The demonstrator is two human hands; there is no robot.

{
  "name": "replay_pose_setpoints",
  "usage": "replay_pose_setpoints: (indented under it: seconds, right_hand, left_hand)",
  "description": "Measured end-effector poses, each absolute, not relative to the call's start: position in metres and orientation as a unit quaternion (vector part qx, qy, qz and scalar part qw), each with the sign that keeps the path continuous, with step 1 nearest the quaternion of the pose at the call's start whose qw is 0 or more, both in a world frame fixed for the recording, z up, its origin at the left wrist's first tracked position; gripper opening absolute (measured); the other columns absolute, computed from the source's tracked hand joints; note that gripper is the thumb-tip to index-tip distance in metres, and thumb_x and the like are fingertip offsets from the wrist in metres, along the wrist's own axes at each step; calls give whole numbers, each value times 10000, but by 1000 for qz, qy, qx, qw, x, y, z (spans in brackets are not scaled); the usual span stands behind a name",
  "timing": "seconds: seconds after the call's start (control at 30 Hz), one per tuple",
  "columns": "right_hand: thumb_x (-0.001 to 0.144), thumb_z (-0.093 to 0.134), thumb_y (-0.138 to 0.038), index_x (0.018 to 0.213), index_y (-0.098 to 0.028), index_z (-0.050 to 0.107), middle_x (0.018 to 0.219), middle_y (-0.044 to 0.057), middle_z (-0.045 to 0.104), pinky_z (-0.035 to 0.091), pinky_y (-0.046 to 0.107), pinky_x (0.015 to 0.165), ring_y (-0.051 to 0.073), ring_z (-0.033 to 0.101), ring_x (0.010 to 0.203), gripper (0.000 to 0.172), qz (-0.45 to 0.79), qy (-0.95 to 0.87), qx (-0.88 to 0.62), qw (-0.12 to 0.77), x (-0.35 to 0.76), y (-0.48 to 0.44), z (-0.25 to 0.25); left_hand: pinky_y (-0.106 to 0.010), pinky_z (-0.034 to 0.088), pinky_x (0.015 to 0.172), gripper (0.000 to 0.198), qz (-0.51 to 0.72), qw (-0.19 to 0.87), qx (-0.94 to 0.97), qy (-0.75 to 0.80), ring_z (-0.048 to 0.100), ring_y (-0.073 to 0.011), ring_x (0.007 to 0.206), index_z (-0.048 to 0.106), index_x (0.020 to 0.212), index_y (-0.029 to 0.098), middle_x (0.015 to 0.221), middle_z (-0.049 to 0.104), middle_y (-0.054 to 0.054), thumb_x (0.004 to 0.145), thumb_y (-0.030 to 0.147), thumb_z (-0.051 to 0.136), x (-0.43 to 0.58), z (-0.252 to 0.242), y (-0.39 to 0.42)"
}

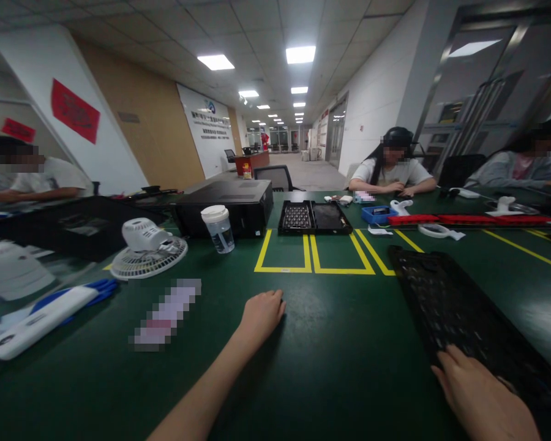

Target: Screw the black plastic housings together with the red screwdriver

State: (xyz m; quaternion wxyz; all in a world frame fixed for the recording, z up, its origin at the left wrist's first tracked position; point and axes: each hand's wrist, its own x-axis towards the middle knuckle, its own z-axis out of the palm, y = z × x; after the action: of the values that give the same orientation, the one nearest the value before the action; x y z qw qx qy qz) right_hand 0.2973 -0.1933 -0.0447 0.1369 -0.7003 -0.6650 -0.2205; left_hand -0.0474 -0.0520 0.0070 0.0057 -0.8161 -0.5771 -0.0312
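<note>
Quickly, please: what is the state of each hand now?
Left hand: loosely curled over the green table; palm hidden, no held thing visible.
Right hand: at the edge of the long black tray; whether it grips cannot be told.

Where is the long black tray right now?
In the head view, the black tray lies at right on the green table, with the right hand at its left edge.

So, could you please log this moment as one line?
left hand: over green table | right hand: at left edge of black tray | white fan: face-down
</note>
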Motion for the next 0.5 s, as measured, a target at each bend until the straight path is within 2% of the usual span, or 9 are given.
replay_pose_setpoints:
  seconds: [0.13, 0.33, 0.5]
  right_hand:
    - [746, 513, -122, 734, -133, 612, 832, 92, 599, 459, 343, 616, 220, 571, 717, 100, -214, -693, -684, 76, 250, -183, -23]
    - [729, 440, 32, 744, -132, 634, 838, 97, 617, 489, 294, 536, 211, 590, 723, 255, -178, -710, -679, 51, 185, -174, -5]
    - [698, 395, 85, 791, -127, 645, 848, 102, 626, 509, 281, 488, 217, 605, 720, 339, -146, -750, -645, 35, 147, -171, 0]
  left_hand:
    - [-316, 470, 697, 327, -51, 2, -827, -560, 601, -206, 859, 527, 1081, 217, 950, 628, -74, 867, 359, 325, -47, 4, -53]
    - [-324, 475, 730, 368, -76, -19, -844, -530, 589, -205, 896, 501, 1140, 220, 1024, 610, -80, 864, 396, 333, -44, 3, -55]
    - [-346, 434, 860, 534, -123, -23, -905, -407, 522, -191, 1033, 262, 1335, 290, 1211, 503, -67, 836, 318, 448, -38, 5, -60]
